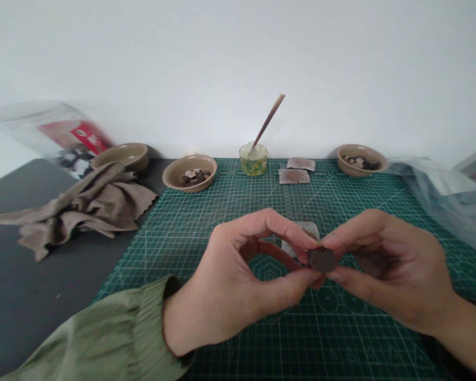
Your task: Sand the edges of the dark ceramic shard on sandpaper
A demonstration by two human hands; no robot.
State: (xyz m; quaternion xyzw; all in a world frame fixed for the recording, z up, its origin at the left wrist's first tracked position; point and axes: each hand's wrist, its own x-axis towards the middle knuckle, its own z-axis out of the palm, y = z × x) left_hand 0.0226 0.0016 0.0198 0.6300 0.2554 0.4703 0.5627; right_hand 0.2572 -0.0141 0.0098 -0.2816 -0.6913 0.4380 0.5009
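Note:
Between both hands, above the mat, is a small dark brown disc with its flat face toward me. The fingertips of my left hand pinch it from the left. From the other side, the thumb and fingers of my right hand grip the same disc. A dull brownish patch shows inside the curled right fingers; I cannot make out what it is. Behind the left fingers a grey pad with a brown smear lies on the mat, partly hidden.
On the green cutting mat stand a bowl and another bowl, both with small pieces, and a glass holding yellowish liquid and a stick. Two brown-smeared pads lie behind. Left are a cloth, a third bowl and a plastic bag.

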